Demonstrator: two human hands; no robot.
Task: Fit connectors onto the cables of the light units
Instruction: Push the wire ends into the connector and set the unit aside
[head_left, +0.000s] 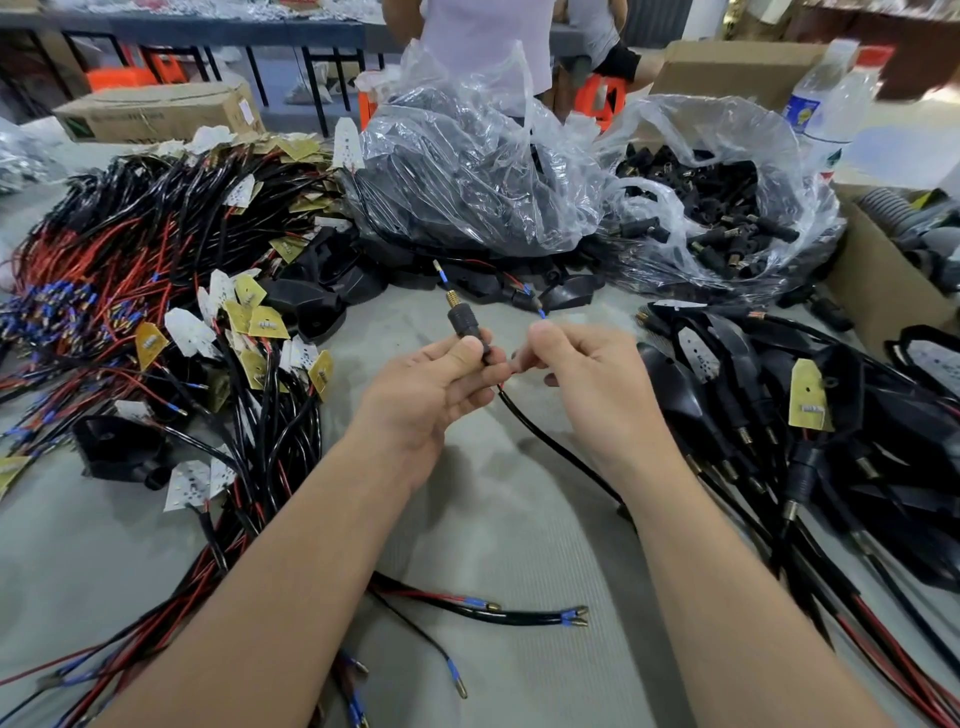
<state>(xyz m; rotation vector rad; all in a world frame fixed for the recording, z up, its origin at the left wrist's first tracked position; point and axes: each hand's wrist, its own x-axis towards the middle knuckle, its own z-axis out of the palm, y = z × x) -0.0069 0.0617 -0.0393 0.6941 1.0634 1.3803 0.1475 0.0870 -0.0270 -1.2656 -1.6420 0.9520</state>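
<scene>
My left hand (436, 384) pinches a small black connector (464, 321) with a brass tip, held upright above the grey table. A thin wire with a blue-sleeved terminal (440, 273) sticks out above the connector. My right hand (576, 364) pinches another blue-sleeved wire end (542, 313) just right of the connector. A black cable (550, 447) runs from between my hands down to the right, under my right forearm.
Red and black cables with small gold and white boards (156, 291) lie piled at left. Black light units with fitted cables (779, 415) lie at right. Two clear bags of black parts (727, 208) stand behind. Loose cables (519, 616) lie near the front. A cardboard box (883, 280) sits far right.
</scene>
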